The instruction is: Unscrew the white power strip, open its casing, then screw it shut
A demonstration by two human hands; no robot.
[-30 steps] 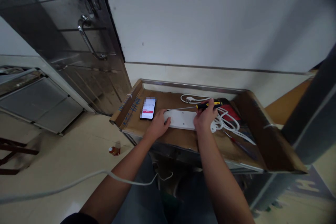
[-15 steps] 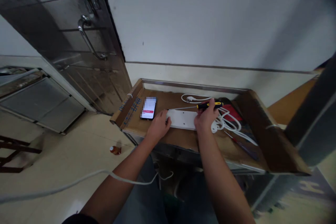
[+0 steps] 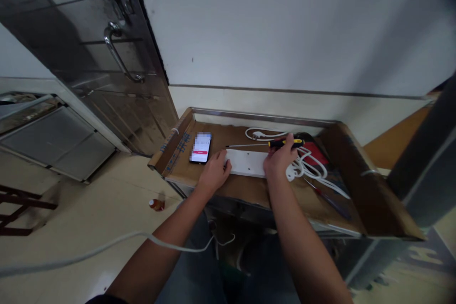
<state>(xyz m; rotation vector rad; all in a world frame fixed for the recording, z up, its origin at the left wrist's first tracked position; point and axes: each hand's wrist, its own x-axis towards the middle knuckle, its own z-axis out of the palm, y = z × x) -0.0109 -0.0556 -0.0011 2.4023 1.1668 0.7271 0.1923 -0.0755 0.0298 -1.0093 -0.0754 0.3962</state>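
Note:
A white power strip [image 3: 245,163] lies on the cardboard, a plain face with small dark holes turned up and its long sides running left to right. My left hand [image 3: 215,169] is closed around its left end. My right hand [image 3: 280,160] holds a screwdriver [image 3: 280,143] by its black and yellow handle, the shaft pointing left just beyond the strip's far edge. The same hand rests against the strip's right end, and its palm side is hidden. White cord [image 3: 309,166] lies coiled right of that hand.
Left of the strip lies a lit phone [image 3: 201,147]. A plug [image 3: 259,135] sits behind. Another screwdriver [image 3: 327,198] and a red item [image 3: 316,153] are at the right. Raised cardboard sides [image 3: 377,185] border the table. A cable [image 3: 135,234] crosses before my left forearm; a bottle [image 3: 156,204] is on the floor.
The screwdriver has shifted very slightly right in the view, its tip now a little clear of my left fingers. Both hands keep their hold, and the power strip stays in place.

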